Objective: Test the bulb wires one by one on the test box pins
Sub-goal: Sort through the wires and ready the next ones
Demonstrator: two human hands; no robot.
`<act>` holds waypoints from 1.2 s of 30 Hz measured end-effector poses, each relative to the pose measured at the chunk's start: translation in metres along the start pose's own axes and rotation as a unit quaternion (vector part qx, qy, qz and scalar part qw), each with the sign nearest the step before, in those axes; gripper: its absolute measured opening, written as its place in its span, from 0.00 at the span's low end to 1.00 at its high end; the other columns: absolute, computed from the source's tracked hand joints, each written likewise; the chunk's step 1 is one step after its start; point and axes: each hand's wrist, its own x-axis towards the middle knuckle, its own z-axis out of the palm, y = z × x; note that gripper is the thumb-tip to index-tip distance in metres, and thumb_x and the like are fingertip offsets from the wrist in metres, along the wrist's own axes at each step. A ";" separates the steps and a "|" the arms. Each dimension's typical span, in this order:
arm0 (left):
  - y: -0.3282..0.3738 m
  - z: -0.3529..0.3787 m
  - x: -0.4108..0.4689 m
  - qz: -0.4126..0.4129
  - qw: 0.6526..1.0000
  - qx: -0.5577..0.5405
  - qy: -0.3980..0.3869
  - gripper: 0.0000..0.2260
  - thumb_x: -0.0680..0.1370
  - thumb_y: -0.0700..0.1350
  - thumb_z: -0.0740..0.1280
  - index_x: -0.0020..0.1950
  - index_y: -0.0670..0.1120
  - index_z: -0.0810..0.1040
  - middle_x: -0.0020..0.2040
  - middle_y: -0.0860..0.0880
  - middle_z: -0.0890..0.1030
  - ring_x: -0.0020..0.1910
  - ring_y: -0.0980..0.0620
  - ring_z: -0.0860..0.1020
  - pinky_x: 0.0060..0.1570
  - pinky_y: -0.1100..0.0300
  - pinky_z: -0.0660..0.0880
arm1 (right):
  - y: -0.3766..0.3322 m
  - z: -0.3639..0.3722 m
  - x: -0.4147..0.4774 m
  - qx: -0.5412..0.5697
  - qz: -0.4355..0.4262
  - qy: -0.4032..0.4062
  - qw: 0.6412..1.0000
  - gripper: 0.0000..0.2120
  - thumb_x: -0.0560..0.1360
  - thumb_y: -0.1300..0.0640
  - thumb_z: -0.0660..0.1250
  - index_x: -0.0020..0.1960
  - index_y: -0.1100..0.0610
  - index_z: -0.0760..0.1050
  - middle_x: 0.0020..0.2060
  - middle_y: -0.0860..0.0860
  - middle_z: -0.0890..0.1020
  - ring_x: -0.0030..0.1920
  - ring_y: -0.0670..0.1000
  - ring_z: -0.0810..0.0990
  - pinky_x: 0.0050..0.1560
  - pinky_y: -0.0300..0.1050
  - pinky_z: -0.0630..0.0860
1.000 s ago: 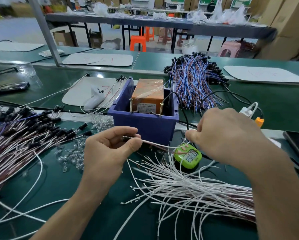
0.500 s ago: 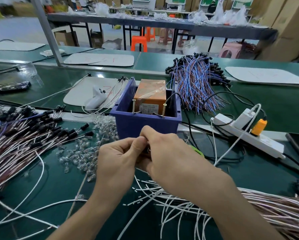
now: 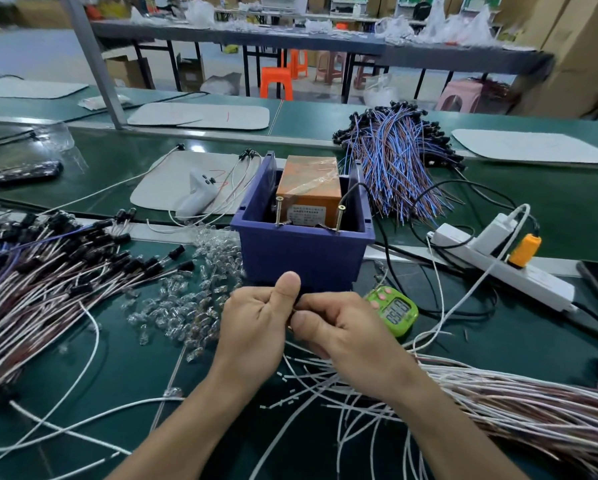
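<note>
Hands meet on the near side of the blue test box [image 3: 301, 254], left hand [image 3: 256, 317] and right hand [image 3: 328, 327] each pinching what seems one bulb wire [image 3: 293, 310] in a closed grip; next, I judge, its ends must reach the pins [image 3: 278, 211].

Centre, low in the frame: my left hand [image 3: 252, 327] and my right hand [image 3: 342, 329], touching, fingers curled, pinching a thin bulb wire [image 3: 293, 309], mostly hidden. Just above: blue test box [image 3: 301, 252], with upright brass pins [image 3: 278, 211] at its front rim. Right of my hands: green timer [image 3: 394, 310]. Left of them: loose clear bulbs [image 3: 186, 306].
</note>
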 end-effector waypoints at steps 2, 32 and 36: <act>-0.004 0.003 0.004 -0.018 0.998 -0.048 -0.024 0.29 0.78 0.62 0.65 0.23 0.48 0.64 0.23 0.54 0.64 0.25 0.56 0.61 0.26 0.62 0.58 | 0.007 0.001 0.001 0.029 -0.005 0.010 1.000 0.14 0.79 0.54 0.66 0.42 0.63 0.77 0.27 0.49 0.70 0.28 0.47 0.64 0.28 0.38 0.62; -0.010 0.001 0.012 -0.113 0.990 -0.056 -0.069 0.27 0.75 0.59 0.70 0.25 0.42 0.67 0.26 0.45 0.64 0.28 0.47 0.61 0.32 0.54 0.61 | 0.019 -0.001 0.000 -0.013 -0.023 0.027 0.999 0.15 0.80 0.53 0.67 0.34 0.49 0.75 0.24 0.44 0.71 0.26 0.44 0.66 0.29 0.37 0.64; -0.010 -0.007 0.008 0.112 0.982 0.151 0.011 0.23 0.78 0.58 0.68 0.29 0.44 0.75 0.20 0.53 0.66 0.22 0.56 0.65 0.26 0.66 0.61 | 0.020 0.000 -0.001 -0.007 -0.009 0.010 1.000 0.08 0.81 0.53 0.67 0.46 0.53 0.82 0.29 0.42 0.76 0.30 0.41 0.70 0.34 0.36 0.67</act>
